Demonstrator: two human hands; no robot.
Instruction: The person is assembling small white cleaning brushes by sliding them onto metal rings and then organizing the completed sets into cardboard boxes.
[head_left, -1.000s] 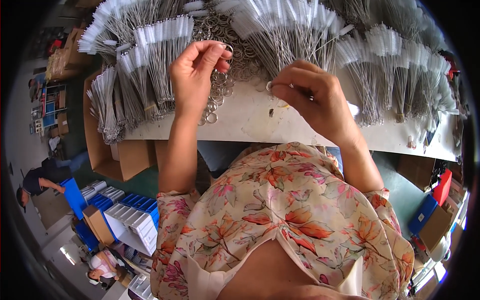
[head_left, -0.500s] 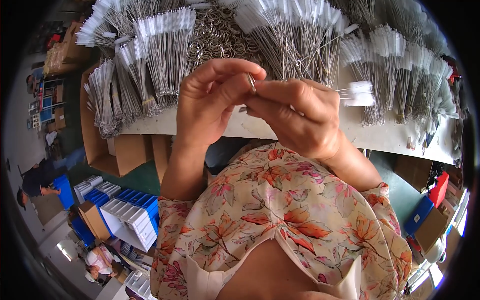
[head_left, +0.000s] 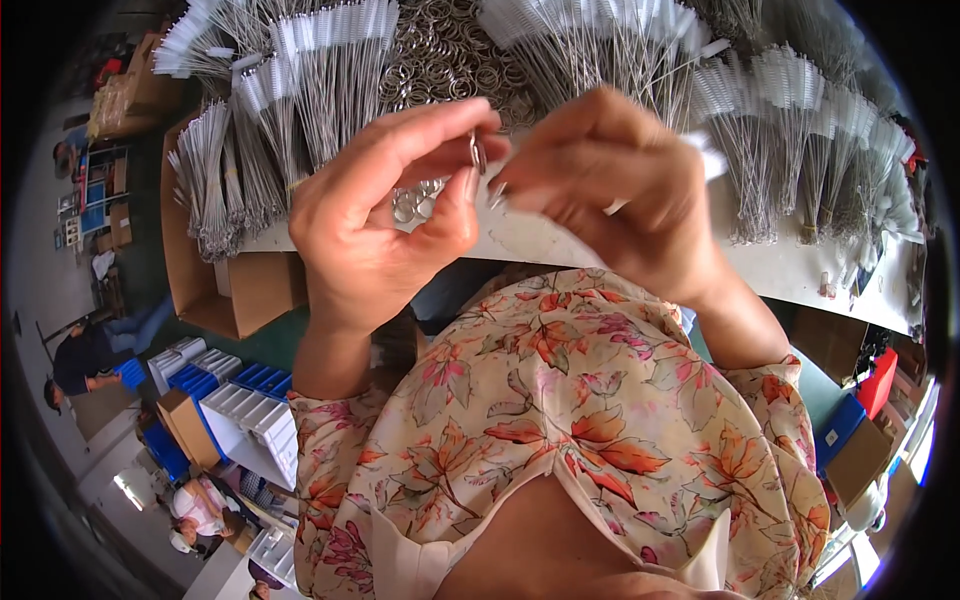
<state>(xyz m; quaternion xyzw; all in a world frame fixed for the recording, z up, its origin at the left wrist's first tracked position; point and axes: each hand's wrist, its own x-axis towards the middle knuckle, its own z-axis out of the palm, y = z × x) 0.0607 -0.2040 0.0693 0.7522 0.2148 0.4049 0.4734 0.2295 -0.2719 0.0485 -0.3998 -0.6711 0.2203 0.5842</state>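
Note:
My left hand [head_left: 385, 205] pinches a metal split ring [head_left: 478, 153] between thumb and index finger, held up edge-on over the table's near side. Just to its right is my right hand [head_left: 625, 185], smeared by motion, its fingers closed around thin wire-stemmed brushes. A blurred white bristle head [head_left: 713, 160] sticks out past the back of that hand, and a small bit of metal [head_left: 497, 194] shows at its fingertips. A narrow gap separates the hands. Below my left fingers lie a few loose rings [head_left: 415, 201]. Most of the brush stems are hidden by my right hand.
A pile of metal rings [head_left: 455, 60] lies at the table's far middle. Bundled wire brushes stand to the left [head_left: 330, 90] and right [head_left: 790, 130]. An open cardboard box [head_left: 235, 300] is below the left table edge. Blue and white crates [head_left: 255, 425] and other people are at left.
My hands have moved apart, the left one leftward with the ring, the right one rightward with the brushes. Loose rings now show on the table beneath my left hand.

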